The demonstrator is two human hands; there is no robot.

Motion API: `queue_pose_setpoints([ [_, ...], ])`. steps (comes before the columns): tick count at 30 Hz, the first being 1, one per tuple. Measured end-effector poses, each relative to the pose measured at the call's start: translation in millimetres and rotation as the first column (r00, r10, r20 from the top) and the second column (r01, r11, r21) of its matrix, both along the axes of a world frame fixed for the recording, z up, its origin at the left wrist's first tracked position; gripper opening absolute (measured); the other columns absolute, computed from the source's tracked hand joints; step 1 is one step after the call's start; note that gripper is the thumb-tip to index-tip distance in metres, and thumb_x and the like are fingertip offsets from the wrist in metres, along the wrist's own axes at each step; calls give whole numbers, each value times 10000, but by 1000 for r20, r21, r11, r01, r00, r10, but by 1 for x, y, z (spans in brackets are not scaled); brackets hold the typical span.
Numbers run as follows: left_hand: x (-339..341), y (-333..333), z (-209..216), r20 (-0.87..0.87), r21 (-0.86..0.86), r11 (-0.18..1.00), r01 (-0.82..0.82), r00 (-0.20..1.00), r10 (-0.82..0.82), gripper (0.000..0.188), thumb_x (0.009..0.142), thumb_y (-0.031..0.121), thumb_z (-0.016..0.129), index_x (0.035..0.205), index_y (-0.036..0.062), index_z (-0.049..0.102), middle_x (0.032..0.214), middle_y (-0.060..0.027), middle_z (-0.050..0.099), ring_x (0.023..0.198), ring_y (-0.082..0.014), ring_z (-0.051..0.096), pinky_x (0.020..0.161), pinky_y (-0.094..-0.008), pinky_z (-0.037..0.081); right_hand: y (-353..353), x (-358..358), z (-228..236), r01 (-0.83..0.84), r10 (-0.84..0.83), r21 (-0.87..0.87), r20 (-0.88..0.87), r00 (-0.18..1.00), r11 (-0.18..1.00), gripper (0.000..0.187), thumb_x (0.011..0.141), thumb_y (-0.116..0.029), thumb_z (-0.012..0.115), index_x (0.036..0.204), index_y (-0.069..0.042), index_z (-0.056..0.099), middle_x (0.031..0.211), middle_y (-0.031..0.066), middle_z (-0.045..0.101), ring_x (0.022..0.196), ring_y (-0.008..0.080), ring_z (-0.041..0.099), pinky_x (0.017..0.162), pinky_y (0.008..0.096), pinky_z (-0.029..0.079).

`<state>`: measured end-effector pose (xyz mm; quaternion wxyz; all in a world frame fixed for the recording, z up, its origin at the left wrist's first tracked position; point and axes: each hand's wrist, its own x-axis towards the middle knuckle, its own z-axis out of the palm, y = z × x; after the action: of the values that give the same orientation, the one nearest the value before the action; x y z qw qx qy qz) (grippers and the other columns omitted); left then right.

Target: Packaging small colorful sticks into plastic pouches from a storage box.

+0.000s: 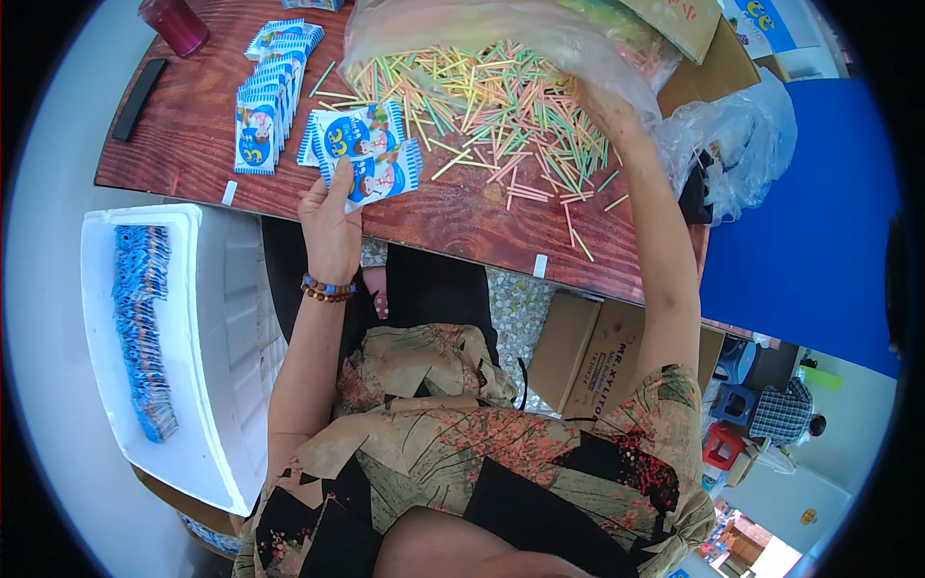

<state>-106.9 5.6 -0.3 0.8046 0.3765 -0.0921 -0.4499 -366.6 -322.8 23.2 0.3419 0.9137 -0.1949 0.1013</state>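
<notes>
My left hand (pixel 330 223) is closed on a few blue-and-white printed packets (pixel 378 178), pinched under the thumb above the table's near edge. A large heap of thin pastel sticks (pixel 501 96), yellow, pink and green, spills from a clear plastic bag (pixel 434 27). At the right side of that heap is my right hand (pixel 610 108), reaching under the bag's edge. Its fingers are hidden by the plastic and the sticks. To the left of the held packets, an overlapping row of similar packets (pixel 258 125) lies on the wood-grain table (pixel 424 226).
A white foam box (pixel 207 385) at my left holds a long row of blue packets (pixel 142 337). On the table are a red container (pixel 176 24) and a black bar (pixel 140 99). A crumpled clear bag (pixel 747 154) and cardboard box (pixel 708 72) stand right. Another person (pixel 782 412) sits farther off.
</notes>
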Motion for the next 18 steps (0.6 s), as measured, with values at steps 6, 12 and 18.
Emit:
queue_pose_setpoints([
  [6, 2, 0, -1, -14, 0, 1000, -6, 1000, 6, 187, 926, 144, 592, 1034, -3, 632, 1027, -60, 662, 905, -113, 641, 801, -281, 525, 62, 66, 5, -668, -668, 743, 474, 575, -47, 244, 964, -162, 438, 926, 32, 581, 910, 157, 652, 778, 232, 628, 705, 353, 497],
  [12, 6, 1, 4, -65, 24, 1000, -8, 998, 9, 187, 946, 181, 562, 1003, 19, 635, 1016, -74, 668, 905, -147, 641, 739, -293, 510, 115, 96, -7, -888, -865, 294, 260, 430, -353, 140, 976, -97, 419, 1008, 33, 457, 878, 122, 564, 803, 251, 590, 810, 460, 514],
  [18, 11, 2, 5, -109, -1, 1000, 12, 994, -12, 179, 934, 205, 587, 981, 41, 641, 934, -48, 677, 816, -123, 642, 664, -273, 512, 120, 102, -10, -851, -833, 24, 192, 519, -525, 188, 956, -128, 483, 1049, 32, 515, 874, 101, 555, 830, 213, 566, 817, 429, 494],
])
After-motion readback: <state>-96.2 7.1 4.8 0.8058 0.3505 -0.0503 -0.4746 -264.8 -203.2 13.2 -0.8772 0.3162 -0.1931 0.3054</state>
